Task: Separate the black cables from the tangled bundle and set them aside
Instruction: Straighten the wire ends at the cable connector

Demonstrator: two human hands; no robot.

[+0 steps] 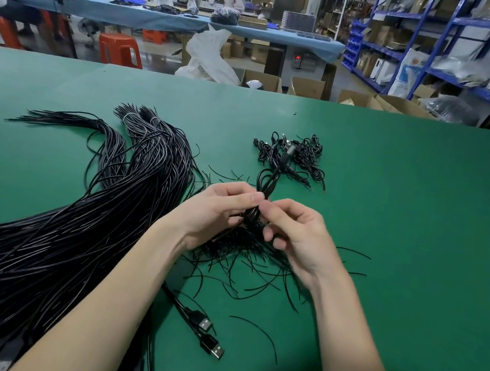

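Both hands (264,220) pinch looped cable (266,182); green table (424,212) beyond

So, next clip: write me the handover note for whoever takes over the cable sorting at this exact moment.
Left hand and right hand both pinch one looped black cable, lifted above the loose tangle on the green table.
Big cable bundle lies left; a small pile lies farther back.
Two USB plugs lie near the left forearm.
Done: apparently that far pile.
Left: free this cable, then most of the bundle.
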